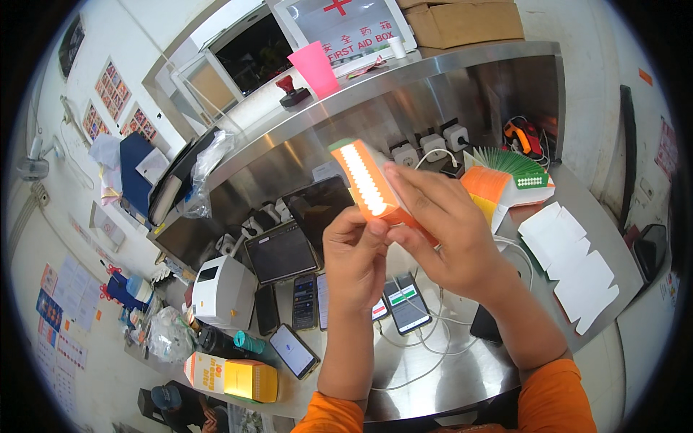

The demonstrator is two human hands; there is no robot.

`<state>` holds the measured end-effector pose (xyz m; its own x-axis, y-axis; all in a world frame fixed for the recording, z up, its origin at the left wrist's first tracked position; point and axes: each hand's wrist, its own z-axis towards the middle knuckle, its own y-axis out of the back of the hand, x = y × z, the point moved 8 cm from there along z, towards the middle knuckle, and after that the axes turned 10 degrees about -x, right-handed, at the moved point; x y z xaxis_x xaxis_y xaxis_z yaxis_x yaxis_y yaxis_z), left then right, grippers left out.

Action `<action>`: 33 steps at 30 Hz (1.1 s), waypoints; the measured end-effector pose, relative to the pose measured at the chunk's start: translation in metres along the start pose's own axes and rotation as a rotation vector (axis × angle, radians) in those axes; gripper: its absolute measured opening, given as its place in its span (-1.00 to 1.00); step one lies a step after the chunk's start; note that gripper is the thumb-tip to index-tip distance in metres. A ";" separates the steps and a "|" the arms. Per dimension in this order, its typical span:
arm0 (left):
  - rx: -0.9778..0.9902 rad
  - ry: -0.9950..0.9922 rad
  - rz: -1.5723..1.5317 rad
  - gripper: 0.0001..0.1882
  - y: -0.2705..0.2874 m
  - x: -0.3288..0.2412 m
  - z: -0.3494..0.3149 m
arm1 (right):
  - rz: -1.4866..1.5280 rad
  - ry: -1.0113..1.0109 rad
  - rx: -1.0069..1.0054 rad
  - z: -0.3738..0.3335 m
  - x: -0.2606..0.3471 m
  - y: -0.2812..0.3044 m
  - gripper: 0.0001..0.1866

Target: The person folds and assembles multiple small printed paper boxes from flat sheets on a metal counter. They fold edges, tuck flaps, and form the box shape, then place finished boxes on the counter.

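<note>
Hands (455,242) gripping oblong orange carton (368,180), steel counter (462,379)

Phones (294,352) on counter (469,382) — tablet (280,254) behind, cartons (557,244) right

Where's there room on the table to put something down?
There's a bare patch of steel tabletop in front, between the white cable and its near edge. A thin strip is bare too, right of the flat white card. The left is crowded with phones, a white machine and a yellow box.
</note>
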<state>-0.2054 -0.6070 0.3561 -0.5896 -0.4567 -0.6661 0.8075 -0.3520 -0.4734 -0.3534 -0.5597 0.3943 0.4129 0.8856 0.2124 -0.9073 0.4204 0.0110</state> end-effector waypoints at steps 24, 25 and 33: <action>-0.395 -0.428 0.743 -0.72 0.010 -0.081 0.007 | 0.103 -0.442 0.448 0.000 -0.050 0.011 -0.72; -0.422 -0.327 0.624 -0.73 0.015 -0.076 0.009 | 0.129 -0.497 0.508 0.000 -0.051 0.011 -0.71; -0.383 -0.781 0.969 -0.84 0.007 -0.082 -0.003 | -0.019 -0.512 -0.004 -0.005 -0.059 0.029 -0.72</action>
<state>-0.1514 -0.5695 0.4054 0.4820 -0.7897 -0.3795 0.7856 0.5813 -0.2119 -0.4033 -0.5990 0.3770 0.3370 0.6678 0.6637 -0.8991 0.4373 0.0165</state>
